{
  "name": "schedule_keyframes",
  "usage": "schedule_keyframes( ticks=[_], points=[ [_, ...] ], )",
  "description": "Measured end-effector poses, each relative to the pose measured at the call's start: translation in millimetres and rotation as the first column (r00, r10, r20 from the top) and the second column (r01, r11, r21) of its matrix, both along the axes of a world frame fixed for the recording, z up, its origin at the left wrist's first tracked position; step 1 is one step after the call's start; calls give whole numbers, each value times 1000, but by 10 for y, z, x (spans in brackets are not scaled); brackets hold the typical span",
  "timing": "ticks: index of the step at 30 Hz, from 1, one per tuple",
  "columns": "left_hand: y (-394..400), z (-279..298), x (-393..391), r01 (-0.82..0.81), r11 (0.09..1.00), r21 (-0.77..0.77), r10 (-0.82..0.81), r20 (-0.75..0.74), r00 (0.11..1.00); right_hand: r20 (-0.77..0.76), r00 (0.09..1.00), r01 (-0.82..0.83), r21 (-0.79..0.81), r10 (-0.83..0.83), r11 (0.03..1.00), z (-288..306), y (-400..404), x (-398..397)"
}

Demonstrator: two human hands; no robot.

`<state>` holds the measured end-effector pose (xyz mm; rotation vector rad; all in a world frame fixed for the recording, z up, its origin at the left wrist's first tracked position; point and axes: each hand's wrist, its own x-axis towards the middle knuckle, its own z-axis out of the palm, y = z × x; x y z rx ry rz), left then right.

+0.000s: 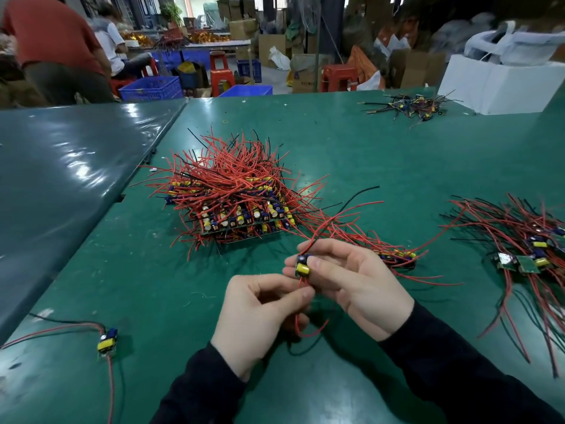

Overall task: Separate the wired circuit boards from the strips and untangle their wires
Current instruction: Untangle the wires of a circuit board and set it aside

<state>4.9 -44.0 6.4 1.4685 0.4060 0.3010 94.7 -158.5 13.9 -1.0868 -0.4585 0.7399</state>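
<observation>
Head cam: right hand (351,280) pinches a small board (302,266) just in front of the big pile (235,194); left hand (260,313) fingers grip its red wire (301,319). Probably best to pull slow, no yanking.

green table (367,142), wired board piles (232,194)

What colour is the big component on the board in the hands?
Yellow, on the small board; the head view shows it.

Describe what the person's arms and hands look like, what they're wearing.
Both hands, left hand and right hand, are bare: no gloves, rings or watch visible. Each arm wears a long dark sleeve ending at the wrist, plain, without markings.
</observation>
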Motion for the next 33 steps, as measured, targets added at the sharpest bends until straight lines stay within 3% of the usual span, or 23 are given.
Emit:
schedule_keyframes(
  ticks=[2,4,9,14,16,19,21,22,28,31,33],
  points=[
    [33,38,-11,123,949,-290,-149,-71,986,2,1000,15,19,-15,1000,36,-12,15],
    [94,60,-24,210,870,-447,-275,-85,958,29,999,12,29,-13,1000,63,-24,17],
    [142,92,-61,284,776,-563,-396,-86,914,62,997,-55,71,50,996,96,-35,-17],
    [134,85,-89,371,827,-422,-437,-69,897,58,994,-98,108,92,989,115,-51,-33],
    [102,74,-76,358,889,-286,-384,-37,923,66,995,-76,109,69,991,118,-47,-26],
    [12,35,-30,209,977,37,-211,60,976,97,994,42,104,-52,994,101,-36,4],
    [-52,-11,2,57,969,241,-84,104,991,133,982,122,108,-135,987,65,-19,7],
    [-73,-32,11,16,965,261,-44,104,994,144,976,147,112,-163,983,45,-11,2],
    [-46,1,33,15,997,-77,-8,83,996,145,976,145,133,-164,980,44,-16,-2],
    [12,10,29,101,861,-499,-93,40,995,195,970,123,109,-143,986,50,-28,4],
    [29,37,16,162,757,-633,-188,25,982,203,970,117,103,-136,988,50,-31,3]
  ],
)
